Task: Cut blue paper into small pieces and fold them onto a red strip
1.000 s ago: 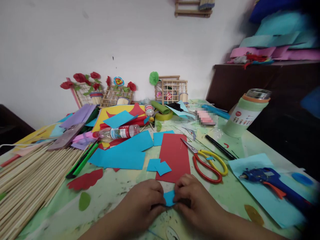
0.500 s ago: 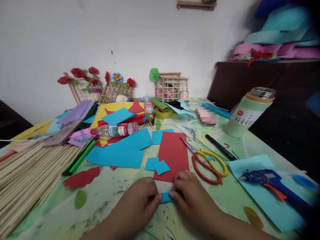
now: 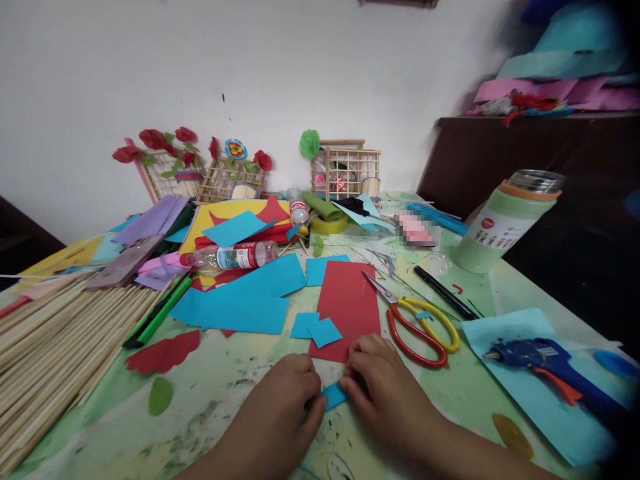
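Between my two hands is a small piece of blue paper (image 3: pixel 335 396), low over the near part of the table. My left hand (image 3: pixel 285 407) pinches its left end, and my right hand (image 3: pixel 383 387) grips the right end; the fingertips hide both ends. Just beyond my hands lies a red paper sheet (image 3: pixel 350 300), with two small blue paper squares (image 3: pixel 325 332) on and beside its left edge. Scissors (image 3: pixel 420 320) with red and yellow handles rest to the right of the red sheet.
Bamboo sticks (image 3: pixel 55 360) and a green utility knife (image 3: pixel 160 313) lie at left. Blue paper strips (image 3: pixel 235 307) and a plastic bottle (image 3: pixel 235 257) are further back. On the right are a black marker (image 3: pixel 445 293), a blue glue gun (image 3: pixel 540 357) and a green thermos (image 3: pixel 505 223).
The blue piece between my hands now slants more, its left end lower, and shows a little more surface. My hands keep their grip. The view has shifted slightly.
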### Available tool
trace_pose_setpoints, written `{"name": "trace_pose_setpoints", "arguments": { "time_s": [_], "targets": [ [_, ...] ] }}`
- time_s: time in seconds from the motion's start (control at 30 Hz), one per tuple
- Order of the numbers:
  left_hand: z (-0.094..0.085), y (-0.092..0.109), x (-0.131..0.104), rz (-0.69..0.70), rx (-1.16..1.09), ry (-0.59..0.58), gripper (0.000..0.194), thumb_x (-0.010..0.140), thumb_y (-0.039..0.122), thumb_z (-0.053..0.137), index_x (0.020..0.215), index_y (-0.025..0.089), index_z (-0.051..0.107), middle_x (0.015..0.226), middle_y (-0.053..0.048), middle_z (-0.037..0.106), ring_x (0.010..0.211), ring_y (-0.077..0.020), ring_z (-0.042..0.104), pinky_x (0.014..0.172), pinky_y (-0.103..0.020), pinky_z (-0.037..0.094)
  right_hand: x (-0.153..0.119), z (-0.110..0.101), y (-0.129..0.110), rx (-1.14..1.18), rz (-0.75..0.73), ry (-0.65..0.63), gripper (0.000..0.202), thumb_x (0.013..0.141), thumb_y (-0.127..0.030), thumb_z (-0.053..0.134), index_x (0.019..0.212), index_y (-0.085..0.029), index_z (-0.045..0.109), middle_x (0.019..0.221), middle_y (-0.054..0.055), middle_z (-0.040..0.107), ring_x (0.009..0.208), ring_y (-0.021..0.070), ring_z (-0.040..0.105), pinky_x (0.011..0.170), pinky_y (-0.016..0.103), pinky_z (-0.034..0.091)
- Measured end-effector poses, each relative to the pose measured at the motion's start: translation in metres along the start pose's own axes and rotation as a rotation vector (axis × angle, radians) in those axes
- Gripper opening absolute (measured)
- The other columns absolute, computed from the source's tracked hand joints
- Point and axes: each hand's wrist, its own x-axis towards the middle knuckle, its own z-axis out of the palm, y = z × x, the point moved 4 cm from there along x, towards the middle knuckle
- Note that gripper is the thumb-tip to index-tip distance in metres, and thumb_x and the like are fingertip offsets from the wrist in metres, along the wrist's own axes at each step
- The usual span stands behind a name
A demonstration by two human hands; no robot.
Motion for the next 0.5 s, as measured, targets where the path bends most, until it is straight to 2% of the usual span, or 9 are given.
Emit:
{"name": "trace_pose_setpoints", "arguments": {
  "time_s": [0.3,0.43,0.5],
  "targets": [
    [-0.0006,-0.0017,-0.0002,0.013,0.057,0.026,0.015,0.082,0.020,0.049,0.068,0.017,0.050,0.081,-0.003,0.054,0.080,-0.0192,0.049,0.069,-0.031,0.040,0.0023,0.0004,0.0006,0.027,0.023,-0.024,0.012,0.082,-0.017,0.057,0.070,-0.018,0.055,0.079,0.001,0.052,0.079,0.0168,0.045,0.074,0.032,0.034],
    [-0.0058,0.0001,-0.0018,0.011,0.112,0.102,0.003,0.080,0.021,0.054,0.081,0.018,0.054,0.091,-0.005,0.055,0.087,-0.0219,0.050,0.074,-0.035,0.043,0.0014,-0.0001,0.0002,0.030,0.022,-0.006,0.011,0.081,-0.017,0.058,0.071,-0.018,0.054,0.080,0.001,0.052,0.080,0.0169,0.044,0.074,0.032,0.034],
    [-0.0052,0.0048,-0.0031,0.068,0.161,0.109,0.010,0.080,0.017,0.052,0.090,0.019,0.056,0.096,-0.006,0.057,0.089,-0.0222,0.051,0.078,-0.036,0.044,0.0004,-0.0006,0.0001,0.032,0.023,0.003,0.010,0.080,-0.016,0.059,0.071,-0.018,0.054,0.080,0.001,0.052,0.079,0.0169,0.044,0.073,0.031,0.034]
  ]
}}
